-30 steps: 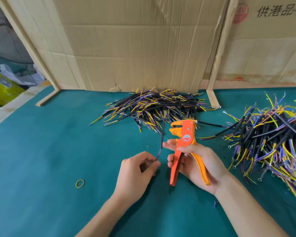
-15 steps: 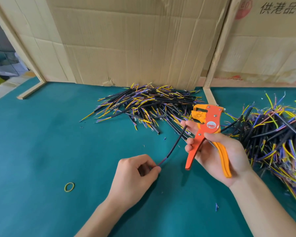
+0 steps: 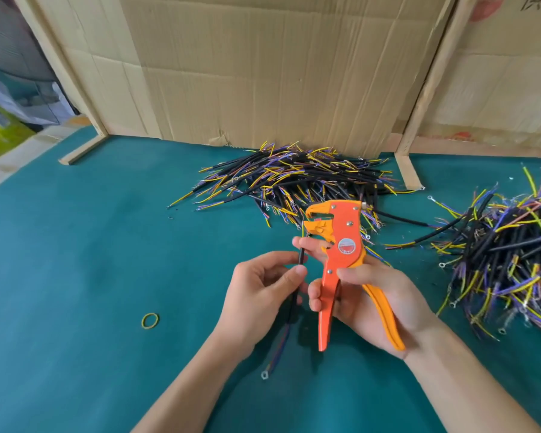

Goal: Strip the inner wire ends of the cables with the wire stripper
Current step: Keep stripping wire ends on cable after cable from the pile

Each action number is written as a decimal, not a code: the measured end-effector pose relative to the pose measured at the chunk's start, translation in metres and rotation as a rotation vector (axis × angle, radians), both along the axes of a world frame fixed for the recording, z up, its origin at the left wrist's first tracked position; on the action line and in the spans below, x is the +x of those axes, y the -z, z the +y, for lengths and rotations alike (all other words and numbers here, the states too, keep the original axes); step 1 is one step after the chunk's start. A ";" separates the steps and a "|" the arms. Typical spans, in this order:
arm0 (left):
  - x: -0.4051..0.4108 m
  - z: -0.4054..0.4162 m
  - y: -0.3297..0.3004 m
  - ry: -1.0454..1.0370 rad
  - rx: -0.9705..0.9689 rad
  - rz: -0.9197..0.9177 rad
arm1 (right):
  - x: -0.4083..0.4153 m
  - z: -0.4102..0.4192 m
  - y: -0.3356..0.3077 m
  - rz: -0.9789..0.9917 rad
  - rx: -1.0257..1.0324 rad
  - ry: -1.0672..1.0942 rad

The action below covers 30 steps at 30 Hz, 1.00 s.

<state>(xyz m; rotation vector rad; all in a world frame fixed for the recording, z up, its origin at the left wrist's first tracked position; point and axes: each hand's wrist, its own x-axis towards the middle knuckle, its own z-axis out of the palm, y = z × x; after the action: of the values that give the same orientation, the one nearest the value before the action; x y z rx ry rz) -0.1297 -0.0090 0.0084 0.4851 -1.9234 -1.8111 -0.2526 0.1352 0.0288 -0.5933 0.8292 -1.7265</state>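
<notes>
My right hand (image 3: 369,295) grips the orange wire stripper (image 3: 341,254) by its handles, jaws up and facing left. My left hand (image 3: 256,295) pinches a black cable (image 3: 294,303) between thumb and fingers. The cable stands nearly upright just left of the stripper. Its top end reaches toward the stripper's jaws beside my right fingertips. Its lower end trails down to coloured inner wires with a ring terminal (image 3: 264,375) on the green mat (image 3: 91,276).
A pile of cables (image 3: 294,179) lies behind the stripper against the cardboard wall (image 3: 263,73). A second, larger pile of cables (image 3: 506,254) covers the right of the mat. A yellow rubber band (image 3: 150,320) lies left of my hands. A wooden strip (image 3: 408,173) stands between the piles.
My right hand brought the stripper back left toward my left hand. The cable turned from slanted to nearly upright, and my left hand shifted its pinch higher on it.
</notes>
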 end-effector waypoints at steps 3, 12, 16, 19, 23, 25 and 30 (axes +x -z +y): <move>0.000 -0.003 0.002 -0.048 0.019 0.016 | -0.003 0.002 0.001 -0.008 0.028 0.050; -0.003 -0.001 0.005 -0.103 0.009 0.019 | -0.005 0.003 0.001 0.001 0.058 0.080; -0.002 0.000 0.006 -0.096 -0.069 -0.014 | -0.003 0.002 0.001 0.022 0.059 0.076; -0.004 0.001 0.004 -0.080 -0.086 -0.033 | -0.001 0.000 0.001 0.046 0.073 0.069; -0.011 0.003 0.001 -0.097 -0.046 -0.032 | -0.001 0.002 -0.001 0.052 0.084 0.071; -0.013 0.004 0.003 -0.132 -0.039 0.001 | -0.001 0.002 -0.002 0.074 0.108 0.061; -0.014 -0.001 0.005 -0.091 -0.121 0.024 | 0.005 -0.002 -0.003 0.106 0.164 -0.008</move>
<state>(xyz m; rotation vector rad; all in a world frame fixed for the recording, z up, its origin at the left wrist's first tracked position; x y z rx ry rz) -0.1434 -0.0104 0.0036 0.4991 -1.9489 -1.6265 -0.2478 0.1335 0.0321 -0.5799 1.0304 -1.6121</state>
